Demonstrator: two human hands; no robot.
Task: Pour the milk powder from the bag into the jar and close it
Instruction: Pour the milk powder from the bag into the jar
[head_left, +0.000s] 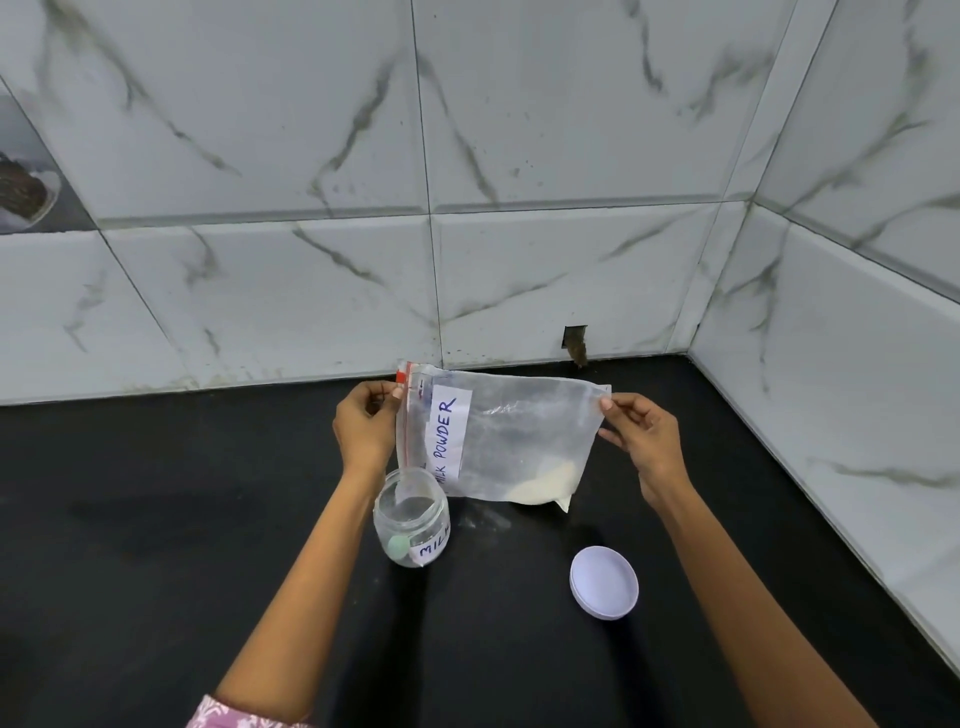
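A clear zip bag (519, 441) labelled MILK POWDER hangs sideways above the black counter, its zip end to the left. A small heap of pale powder lies in its lower right corner. My left hand (366, 423) pinches the zip end at the top left. My right hand (641, 431) pinches the bag's top right corner. Just below the zip end stands an open clear jar (411, 519) with a MILK label. The jar looks almost empty. Its white lid (604, 582) lies on the counter to the right, apart from the jar.
The black counter (208, 519) meets marble-patterned wall tiles at the back and on the right, forming a corner (691, 353). A little spilled powder (485, 519) dusts the counter beside the jar. A small hole (575, 343) is in the back wall.
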